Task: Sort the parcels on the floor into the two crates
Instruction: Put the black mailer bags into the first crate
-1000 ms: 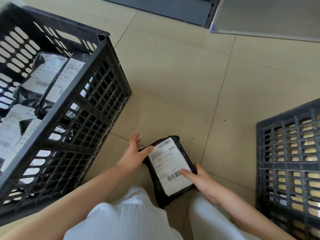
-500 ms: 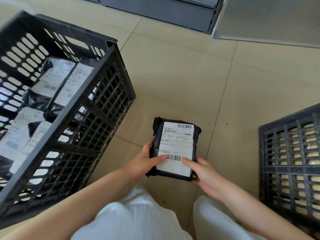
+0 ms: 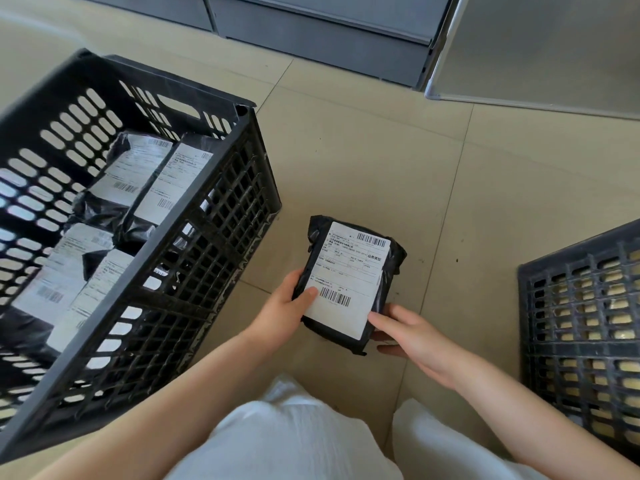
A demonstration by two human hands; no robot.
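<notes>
Head view: both hands hold one black parcel (image 3: 349,282) above the floor (image 3: 381,150), label up, between the two crates. The left hand (image 3: 282,315) grips its 9 o'clock edge, thumb across the label; the right hand (image 3: 408,336) pinches the 5 o'clock corner, fingers underneath. The left crate (image 3: 194,233), at 9 o'clock, already holds several parcels; the right crate (image 3: 581,327) sits at 3 o'clock. Best to read the label first, keep it level, then carry it over the chosen rim and lay it flat, label up
</notes>
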